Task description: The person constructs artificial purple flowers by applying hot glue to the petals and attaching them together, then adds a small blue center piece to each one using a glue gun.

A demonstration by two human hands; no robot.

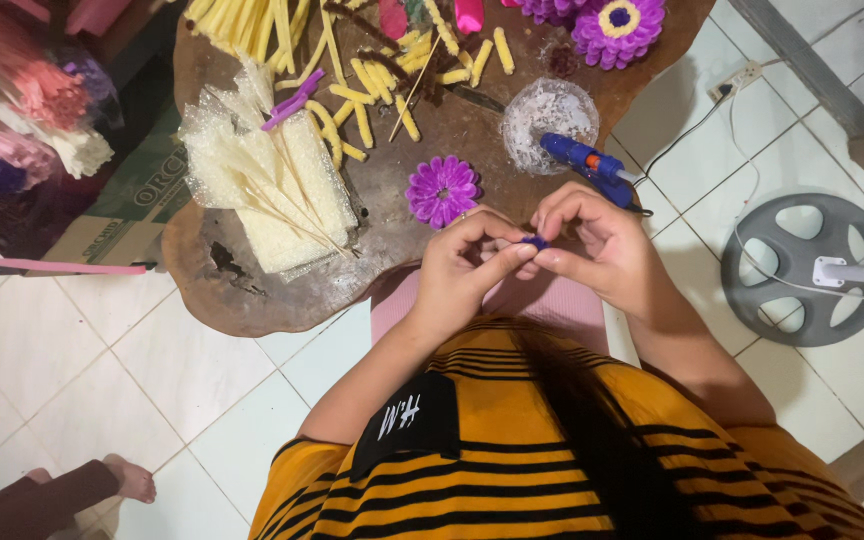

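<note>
In the head view, a small purple piece (535,242) is pinched between the fingertips of the left hand (462,268) and the right hand (602,245), over the counter (252,300) edge. At 10 o'clock of it lies a purple flower (441,190); at 12 o'clock a clear round container (550,122), contents unclear, beside a blue glue gun (587,163).

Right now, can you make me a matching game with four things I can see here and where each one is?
Things:
1. glue gun
2. purple flower
3. small purple piece
4. fan base

Places:
A. pinched between the fingertips of the left hand and right hand
B. on the white tile floor, right of the table
C. on the wooden table, beside the clear round dish
D. on the table just above the left hand

Pairs: 1-C, 2-D, 3-A, 4-B
</note>
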